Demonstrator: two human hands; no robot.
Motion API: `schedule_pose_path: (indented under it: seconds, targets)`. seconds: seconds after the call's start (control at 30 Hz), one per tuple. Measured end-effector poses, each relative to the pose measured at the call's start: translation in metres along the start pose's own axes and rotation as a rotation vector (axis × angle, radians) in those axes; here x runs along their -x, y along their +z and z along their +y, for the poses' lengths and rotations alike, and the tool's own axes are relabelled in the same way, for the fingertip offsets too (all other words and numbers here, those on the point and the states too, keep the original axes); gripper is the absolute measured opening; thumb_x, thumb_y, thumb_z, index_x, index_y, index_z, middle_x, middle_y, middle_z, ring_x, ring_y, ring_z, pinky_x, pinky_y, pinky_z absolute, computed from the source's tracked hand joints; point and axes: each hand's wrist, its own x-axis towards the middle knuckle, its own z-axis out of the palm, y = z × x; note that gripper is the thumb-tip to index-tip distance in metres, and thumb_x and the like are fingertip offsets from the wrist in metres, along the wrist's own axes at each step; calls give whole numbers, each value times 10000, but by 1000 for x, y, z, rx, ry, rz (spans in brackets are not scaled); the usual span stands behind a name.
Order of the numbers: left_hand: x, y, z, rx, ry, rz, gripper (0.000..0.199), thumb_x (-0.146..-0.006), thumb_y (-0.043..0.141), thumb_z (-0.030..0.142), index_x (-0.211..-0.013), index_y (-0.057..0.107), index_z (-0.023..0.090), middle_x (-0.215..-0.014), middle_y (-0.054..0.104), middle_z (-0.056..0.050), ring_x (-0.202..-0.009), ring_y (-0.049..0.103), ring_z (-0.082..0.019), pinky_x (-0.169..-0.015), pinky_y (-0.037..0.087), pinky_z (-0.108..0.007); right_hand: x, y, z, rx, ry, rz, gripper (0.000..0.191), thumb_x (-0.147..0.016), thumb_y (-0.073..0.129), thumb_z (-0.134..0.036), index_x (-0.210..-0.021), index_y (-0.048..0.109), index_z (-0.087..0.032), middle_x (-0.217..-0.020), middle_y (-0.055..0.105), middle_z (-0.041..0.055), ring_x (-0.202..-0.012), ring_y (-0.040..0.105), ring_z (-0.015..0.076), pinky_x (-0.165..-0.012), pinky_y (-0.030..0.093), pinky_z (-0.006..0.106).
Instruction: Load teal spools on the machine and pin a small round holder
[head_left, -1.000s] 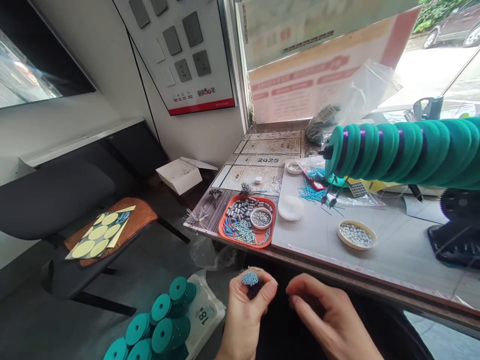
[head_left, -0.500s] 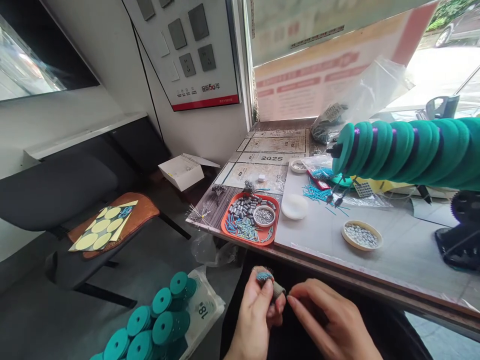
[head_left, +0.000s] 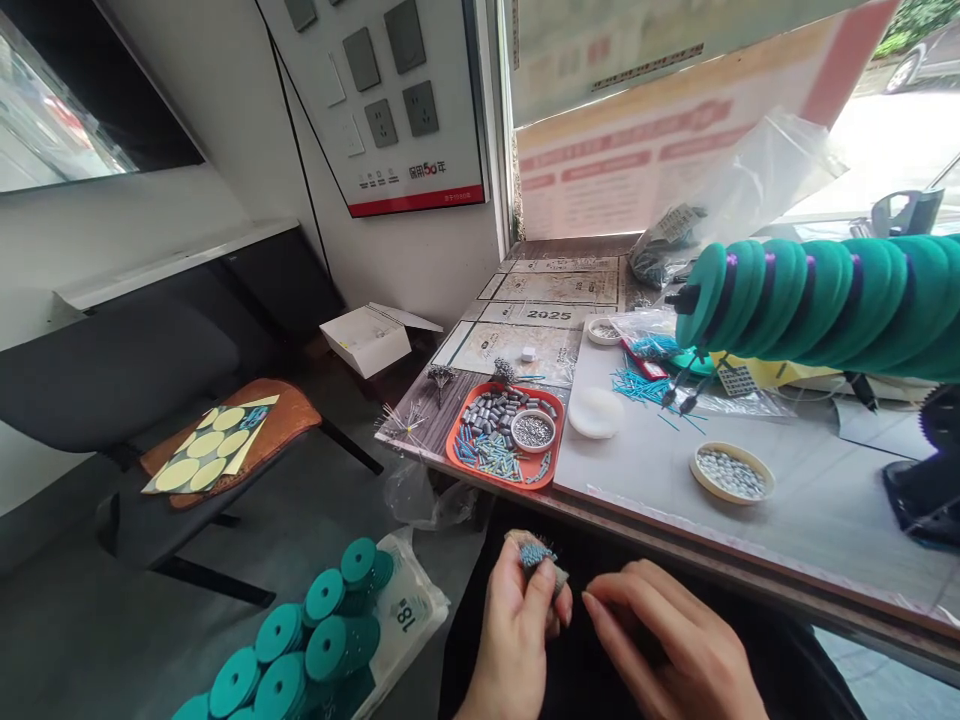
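My left hand (head_left: 517,620) is closed around a small bundle of thin blue-tipped pieces (head_left: 537,555), held over my lap just below the table edge. A greyish part of the bundle shows beneath the tips; the rest is hidden in my palm. To its right, a short gap away, my right hand (head_left: 667,630) is closed with thumb and forefinger pinched together. Whatever is in that pinch is too small to make out. Beyond my hands, an orange tray (head_left: 451,445) holds grey cylinders, blue and pale thin pieces and a small round dish of metal beads (head_left: 532,430).
On the table (head_left: 637,480) are a dish of flat silvery pieces (head_left: 731,472), a white round lid (head_left: 594,412) and blue sticks (head_left: 637,386). A rod of green foam discs (head_left: 795,305) juts in from the right. Green spools (head_left: 325,597) stand in a bag at lower left, near a chair (head_left: 300,420).
My right hand has moved slightly away from the bundle, to the right. The bundle has tilted in my left hand, which still grips it. The whole view has shifted slightly.
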Motion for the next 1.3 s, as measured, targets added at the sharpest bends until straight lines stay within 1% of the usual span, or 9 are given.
schedule_pose_path:
  seconds: [0.07,0.2,0.27,0.67,0.8,0.93,1.03,1.17,1.3]
  targets:
    - [0,1,2,89,-64,-5,366,-738,663,467,-767,443,176,-556,440,55,-515,334,-62,-493,226,-182,0,1,1,24,-27,12,114,-886,496,-177,-802,568,-205,-626,539,-5,-543,483,120,-522,369,245]
    - [-2,3,7,365,-326,-15,399,-613,763,378,-758,458,165,-489,460,57,-431,256,-25,-451,144,-154,-1,1,1,66,-57,31,142,-881,492,-164,-775,578,-204,-621,556,2,-543,492,119,-533,377,253]
    - [-3,3,8,433,-387,-23,406,-581,784,343,-750,462,163,-468,468,56,-409,258,-18,-439,136,-148,-1,1,1,73,-67,39,135,-877,500,-159,-779,582,-204,-624,561,3,-548,498,120,-537,381,255]
    - [-1,3,10,443,-433,-19,442,-527,806,339,-757,472,163,-443,501,62,-378,253,-2,-441,143,-139,1,4,3,66,-86,16,92,-880,506,-140,-826,551,-199,-647,549,0,-573,473,122,-549,373,249]
    - [1,5,8,358,-369,0,425,-570,780,378,-781,480,162,-482,500,55,-421,272,-19,-460,146,-154,-2,2,3,156,-73,5,128,-887,495,-168,-777,553,-196,-621,539,-3,-559,474,122,-549,372,245]
    - [2,5,4,143,-123,-31,361,-700,682,459,-758,472,172,-521,453,57,-468,287,-51,-468,177,-194,-7,0,5,259,-101,-28,182,-883,491,-173,-706,521,-198,-602,543,-10,-534,504,115,-541,373,230]
    - [3,3,3,-16,-12,-41,358,-725,660,484,-768,482,176,-588,419,53,-516,322,-75,-488,233,-218,-8,0,7,287,-113,-48,202,-887,487,-181,-688,506,-201,-603,546,-12,-529,515,111,-533,372,222]
    - [3,1,5,-85,-3,-94,335,-746,652,454,-772,456,183,-641,397,52,-560,326,-86,-516,257,-226,-7,2,10,296,-89,-7,212,-898,474,-203,-689,505,-205,-599,543,-20,-528,512,114,-529,371,224]
    - [0,0,2,-94,1,-118,345,-783,593,487,-793,423,187,-587,394,65,-532,299,-85,-500,224,-233,-6,1,11,311,-85,-2,210,-904,469,-206,-698,511,-205,-598,541,-23,-526,512,114,-534,370,225]
